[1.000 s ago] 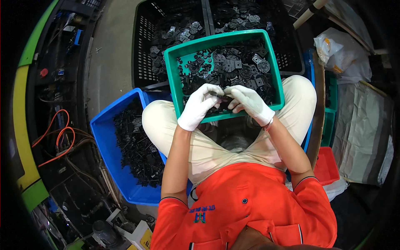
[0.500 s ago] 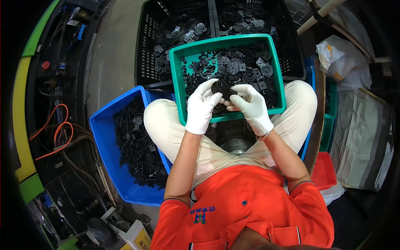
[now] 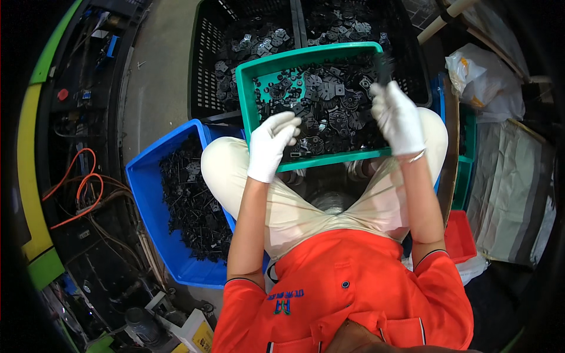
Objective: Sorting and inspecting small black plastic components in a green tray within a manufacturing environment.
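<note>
Pinched in gloved right hand (image 3: 398,117): small black part (image 3: 385,66), blurred, raised over right rim of green tray (image 3: 254,106), upper centre. Gloved left hand (image 3: 271,144) lower, fingers loosely curled, seemingly empty, over tray's near-left edge. One green tray on lap, one blue bin (image 3: 147,200) left, one black crate (image 3: 203,70) behind. Loose parts uncountable.

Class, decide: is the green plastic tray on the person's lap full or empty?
Partly full: small black parts cover most of the green plastic tray, with bare green floor showing at its far left corner.
</note>
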